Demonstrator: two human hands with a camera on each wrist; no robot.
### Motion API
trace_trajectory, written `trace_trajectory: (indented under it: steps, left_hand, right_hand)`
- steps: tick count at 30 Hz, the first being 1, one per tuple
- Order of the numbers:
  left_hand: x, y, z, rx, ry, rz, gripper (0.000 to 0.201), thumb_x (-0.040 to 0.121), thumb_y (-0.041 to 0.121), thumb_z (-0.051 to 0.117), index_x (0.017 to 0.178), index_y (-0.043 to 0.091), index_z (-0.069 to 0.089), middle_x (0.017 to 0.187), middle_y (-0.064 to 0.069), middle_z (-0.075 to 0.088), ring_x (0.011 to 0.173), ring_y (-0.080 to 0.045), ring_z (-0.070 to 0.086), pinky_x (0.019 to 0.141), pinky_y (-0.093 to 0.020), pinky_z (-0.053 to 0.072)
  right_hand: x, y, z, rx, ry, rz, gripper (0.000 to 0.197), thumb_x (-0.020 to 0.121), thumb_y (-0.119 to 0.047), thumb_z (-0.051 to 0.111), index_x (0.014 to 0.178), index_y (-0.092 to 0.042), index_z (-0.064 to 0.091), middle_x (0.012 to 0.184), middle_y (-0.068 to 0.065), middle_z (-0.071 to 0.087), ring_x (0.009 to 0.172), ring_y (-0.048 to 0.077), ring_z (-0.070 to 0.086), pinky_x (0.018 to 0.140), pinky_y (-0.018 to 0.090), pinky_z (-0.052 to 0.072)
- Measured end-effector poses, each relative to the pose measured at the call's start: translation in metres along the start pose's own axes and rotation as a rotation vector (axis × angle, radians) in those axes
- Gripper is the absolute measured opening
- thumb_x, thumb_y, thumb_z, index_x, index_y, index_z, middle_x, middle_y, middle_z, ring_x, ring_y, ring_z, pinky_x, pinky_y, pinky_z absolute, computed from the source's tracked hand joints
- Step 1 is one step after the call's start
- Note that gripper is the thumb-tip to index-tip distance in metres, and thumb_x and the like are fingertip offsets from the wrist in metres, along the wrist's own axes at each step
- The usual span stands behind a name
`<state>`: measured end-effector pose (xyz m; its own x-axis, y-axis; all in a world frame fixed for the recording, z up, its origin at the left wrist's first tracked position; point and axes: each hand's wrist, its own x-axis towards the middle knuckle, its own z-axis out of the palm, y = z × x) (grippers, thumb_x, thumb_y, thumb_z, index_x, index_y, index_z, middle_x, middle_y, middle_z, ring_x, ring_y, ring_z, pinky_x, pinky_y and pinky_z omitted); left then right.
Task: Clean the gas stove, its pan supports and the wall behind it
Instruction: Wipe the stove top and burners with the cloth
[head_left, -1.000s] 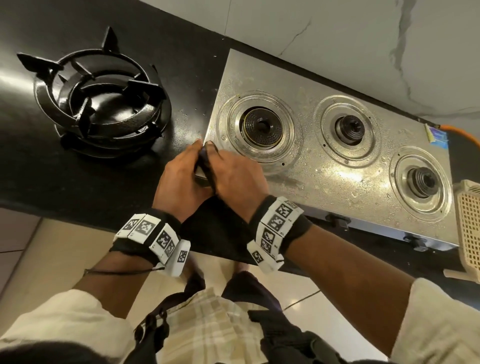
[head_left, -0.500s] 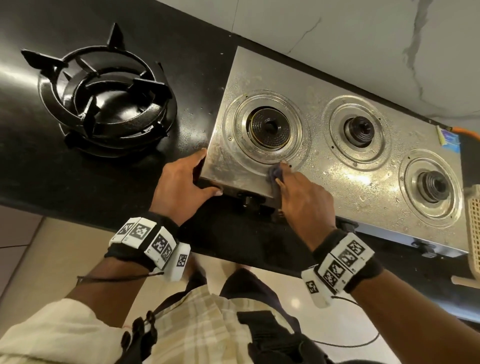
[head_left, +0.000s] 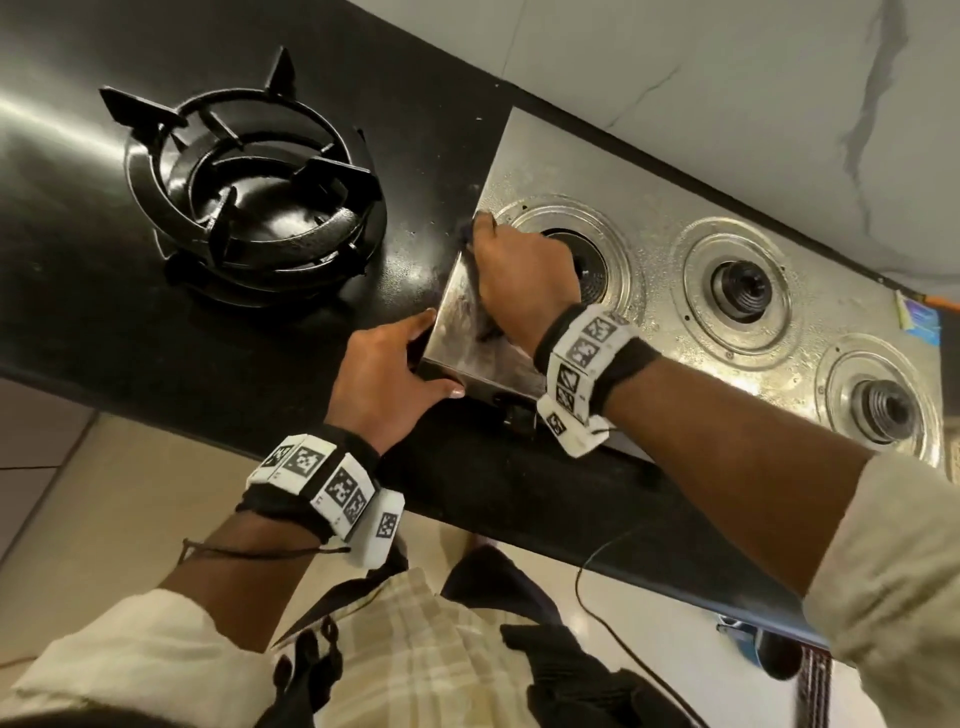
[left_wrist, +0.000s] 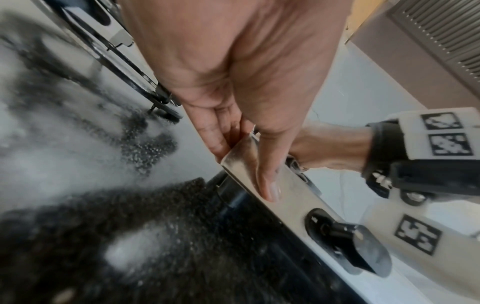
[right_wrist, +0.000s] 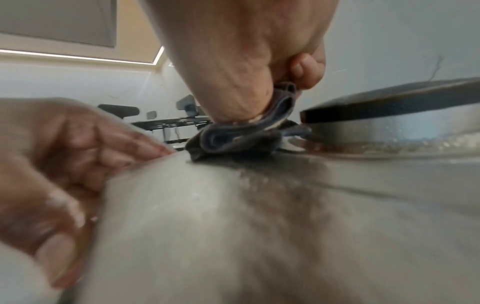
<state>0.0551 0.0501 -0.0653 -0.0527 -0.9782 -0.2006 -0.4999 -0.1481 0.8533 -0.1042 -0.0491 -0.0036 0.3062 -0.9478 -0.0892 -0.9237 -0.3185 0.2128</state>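
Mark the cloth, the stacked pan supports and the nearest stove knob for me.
cloth (right_wrist: 233, 139), right wrist view, its folded middle.
pan supports (head_left: 317, 234), head view, front ring of the stack.
stove knob (left_wrist: 369, 251), left wrist view, its flat handle.

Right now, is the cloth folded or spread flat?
Folded: the cloth shows doubled layers, bunched under the right hand on the stove top.
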Motion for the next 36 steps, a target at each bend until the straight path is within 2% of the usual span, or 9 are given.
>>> trace_trajectory:
  steps: [4,7,11,15,20,22,28,31,36]
  left_hand:
    - [-0.003,0.002,0.001,-0.029,0.019,-0.004,0.093,0.065,0.025,0.099,0.147,0.017,0.057,0.135,0.0,0.069,0.119,-0.006,0.066,0.105,-0.032,0.056]
    - [-0.006,0.005,-0.002,-0.058,0.039,0.04,0.072,0.073,0.013,0.094,0.139,0.019,0.066,0.12,0.003,0.075,0.105,-0.004,0.07,0.098,-0.031,0.059]
    - [-0.008,0.001,-0.003,-0.106,0.039,0.086,0.053,0.078,0.006,0.089,0.126,0.022,0.074,0.102,0.015,0.075,0.092,0.006,0.071,0.087,-0.023,0.059]
    - [-0.006,0.001,-0.004,-0.113,0.013,0.075,0.062,0.074,0.015,0.093,0.131,0.022,0.071,0.109,0.016,0.074,0.093,0.013,0.068,0.089,-0.015,0.056]
    - [-0.006,-0.004,-0.002,-0.07,0.005,0.031,0.084,0.068,0.027,0.097,0.144,0.018,0.062,0.127,0.004,0.073,0.108,0.0,0.07,0.098,-0.025,0.058]
    - [-0.007,-0.002,-0.002,-0.088,0.016,0.003,0.082,0.069,0.023,0.097,0.143,0.017,0.062,0.127,0.003,0.073,0.108,-0.001,0.069,0.097,-0.019,0.056]
    - [-0.01,-0.008,-0.007,-0.13,-0.007,-0.015,0.03,0.086,0.0,0.078,0.109,0.018,0.078,0.096,0.01,0.078,0.087,0.005,0.072,0.082,-0.016,0.058]
    - [-0.018,-0.009,-0.006,-0.21,-0.018,-0.041,0.039,0.087,-0.006,0.075,0.117,0.017,0.077,0.1,0.012,0.077,0.093,0.009,0.071,0.085,-0.01,0.055]
    - [-0.01,-0.002,-0.01,-0.223,-0.012,-0.009,0.06,0.075,0.009,0.092,0.131,0.018,0.072,0.112,0.008,0.078,0.1,0.005,0.072,0.096,-0.018,0.056]
  right_hand:
    - [-0.018,-0.015,-0.004,0.001,-0.02,0.031,0.048,0.106,-0.019,0.045,0.151,-0.001,0.043,0.104,0.008,0.073,0.082,0.029,0.073,0.057,0.036,0.042]
    - [-0.068,-0.044,0.006,0.061,-0.064,-0.07,0.05,0.106,-0.019,0.042,0.152,0.001,0.043,0.1,0.008,0.071,0.075,0.027,0.069,0.054,0.036,0.047]
    - [-0.087,-0.052,0.013,-0.057,0.001,-0.107,0.047,0.102,-0.017,0.045,0.144,0.002,0.054,0.089,0.009,0.071,0.062,0.025,0.065,0.048,0.033,0.035]
    - [-0.044,-0.04,0.0,0.014,-0.114,-0.037,0.048,0.107,-0.02,0.039,0.15,0.001,0.043,0.105,0.008,0.073,0.084,0.03,0.074,0.06,0.038,0.045]
    - [0.018,-0.028,-0.018,0.14,-0.092,0.186,0.027,0.107,-0.018,0.043,0.126,-0.004,0.057,0.105,0.012,0.076,0.098,0.035,0.075,0.078,0.04,0.054]
    - [0.016,-0.033,-0.02,0.151,-0.083,0.214,0.026,0.107,-0.018,0.043,0.124,-0.005,0.057,0.105,0.012,0.076,0.099,0.035,0.075,0.079,0.04,0.055]
    - [-0.066,-0.079,0.001,0.076,-0.058,0.023,0.045,0.105,-0.019,0.047,0.144,0.002,0.051,0.099,0.01,0.073,0.077,0.028,0.074,0.056,0.035,0.051]
    - [-0.068,-0.074,0.005,0.012,-0.012,-0.002,0.045,0.105,-0.022,0.051,0.144,-0.001,0.055,0.098,0.01,0.074,0.071,0.027,0.073,0.052,0.033,0.044]
    - [-0.015,-0.03,-0.002,0.034,-0.002,0.122,0.037,0.107,-0.02,0.044,0.14,-0.005,0.051,0.104,0.007,0.074,0.088,0.031,0.076,0.068,0.04,0.055]
